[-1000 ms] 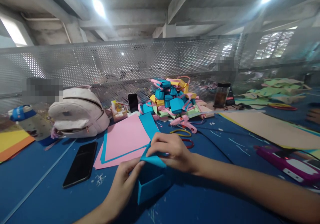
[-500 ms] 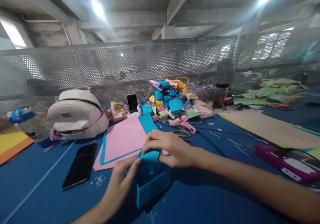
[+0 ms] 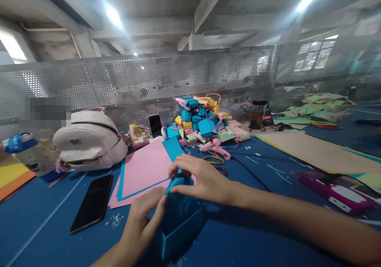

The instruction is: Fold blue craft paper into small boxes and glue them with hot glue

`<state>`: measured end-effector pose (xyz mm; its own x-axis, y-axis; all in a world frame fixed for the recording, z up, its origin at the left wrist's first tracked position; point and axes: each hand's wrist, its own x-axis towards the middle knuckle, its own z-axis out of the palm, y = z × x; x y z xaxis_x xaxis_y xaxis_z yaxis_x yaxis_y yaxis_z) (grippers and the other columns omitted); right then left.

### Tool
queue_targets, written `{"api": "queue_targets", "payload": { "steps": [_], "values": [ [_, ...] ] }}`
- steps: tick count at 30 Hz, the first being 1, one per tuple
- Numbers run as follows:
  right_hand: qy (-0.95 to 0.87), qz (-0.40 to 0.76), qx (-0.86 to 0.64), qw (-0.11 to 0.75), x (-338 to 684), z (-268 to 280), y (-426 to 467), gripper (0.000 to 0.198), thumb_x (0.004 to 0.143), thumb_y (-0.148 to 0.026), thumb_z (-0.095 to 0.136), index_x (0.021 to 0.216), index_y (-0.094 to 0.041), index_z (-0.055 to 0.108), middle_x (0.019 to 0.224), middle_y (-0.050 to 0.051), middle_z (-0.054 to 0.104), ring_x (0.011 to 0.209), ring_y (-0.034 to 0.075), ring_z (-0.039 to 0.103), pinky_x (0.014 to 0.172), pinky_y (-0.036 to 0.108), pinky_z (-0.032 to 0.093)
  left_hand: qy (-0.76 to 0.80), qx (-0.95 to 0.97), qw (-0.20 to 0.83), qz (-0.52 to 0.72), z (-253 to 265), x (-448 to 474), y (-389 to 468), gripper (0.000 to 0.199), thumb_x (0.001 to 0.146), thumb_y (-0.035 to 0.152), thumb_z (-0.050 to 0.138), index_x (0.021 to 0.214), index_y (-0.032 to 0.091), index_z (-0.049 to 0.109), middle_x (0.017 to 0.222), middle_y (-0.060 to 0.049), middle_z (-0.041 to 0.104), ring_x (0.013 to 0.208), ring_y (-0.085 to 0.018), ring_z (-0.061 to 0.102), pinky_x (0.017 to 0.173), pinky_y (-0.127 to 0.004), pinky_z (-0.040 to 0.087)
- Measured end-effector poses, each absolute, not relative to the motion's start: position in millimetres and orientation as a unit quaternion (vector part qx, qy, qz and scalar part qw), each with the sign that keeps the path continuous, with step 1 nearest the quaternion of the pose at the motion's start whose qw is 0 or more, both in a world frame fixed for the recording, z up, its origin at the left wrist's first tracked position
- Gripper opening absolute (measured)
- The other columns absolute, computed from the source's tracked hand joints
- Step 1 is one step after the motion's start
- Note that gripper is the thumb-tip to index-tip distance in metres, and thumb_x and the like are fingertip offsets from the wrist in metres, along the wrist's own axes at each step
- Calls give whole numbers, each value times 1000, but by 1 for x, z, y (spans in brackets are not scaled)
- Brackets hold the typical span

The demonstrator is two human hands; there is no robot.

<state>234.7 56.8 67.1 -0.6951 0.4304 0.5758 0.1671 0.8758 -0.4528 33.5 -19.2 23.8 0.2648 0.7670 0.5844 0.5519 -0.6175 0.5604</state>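
Note:
A blue paper box (image 3: 182, 225) with an open top sits on the blue table in front of me. My left hand (image 3: 146, 215) pinches its left upper edge between thumb and fingers. At the far side, my right hand (image 3: 200, 179) has its fingers curled over a blue paper flap of the box, with the thumb on the near face. Behind my hands lie stacked pink and blue paper sheets (image 3: 145, 166). A pink glue gun (image 3: 216, 148) rests beyond my right hand, near yellow-handled scissors (image 3: 214, 160).
A heap of small blue and yellow paper boxes (image 3: 205, 126) stands at the back. On the left are a black phone (image 3: 92, 203), a white backpack (image 3: 89, 140) and a bottle (image 3: 32, 156). A magenta device (image 3: 336, 191) and large paper sheets (image 3: 321, 150) lie to the right.
My right hand's fingers have curled further over the box's far flap, and the thumb has moved left across it. My left hand keeps its pinch. The view has shifted slightly.

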Motion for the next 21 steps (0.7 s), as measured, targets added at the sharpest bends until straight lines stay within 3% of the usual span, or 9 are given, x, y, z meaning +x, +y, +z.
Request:
{"api": "queue_targets", "payload": {
  "steps": [3, 9, 21],
  "values": [
    [-907, 169, -164, 350, 237, 71, 57, 27, 83, -33, 76, 105, -21, 66, 102, 4, 63, 99, 20, 57, 86, 32, 46, 378, 810, 62, 445, 22, 31, -20, 22, 93, 17, 54, 101, 19, 74, 94, -6, 77, 82, -18, 71, 81, -23, 54],
    [-901, 218, -150, 344, 237, 73, 57, 14, 80, -27, 79, 90, -19, 72, 96, 3, 62, 98, 18, 58, 86, 30, 46, 329, 848, 19, 415, 25, 26, -17, 32, 94, 10, 50, 120, 21, 66, 108, -8, 75, 97, -18, 70, 91, -25, 51],
    [-886, 271, -135, 353, 234, 71, 57, 10, 83, -23, 76, 80, -18, 69, 81, 0, 68, 83, 16, 60, 76, 27, 44, 319, 864, 27, 389, 33, 30, -15, 33, 94, 10, 47, 121, 22, 63, 104, -9, 75, 90, -18, 70, 85, -27, 52]
  ]
}}
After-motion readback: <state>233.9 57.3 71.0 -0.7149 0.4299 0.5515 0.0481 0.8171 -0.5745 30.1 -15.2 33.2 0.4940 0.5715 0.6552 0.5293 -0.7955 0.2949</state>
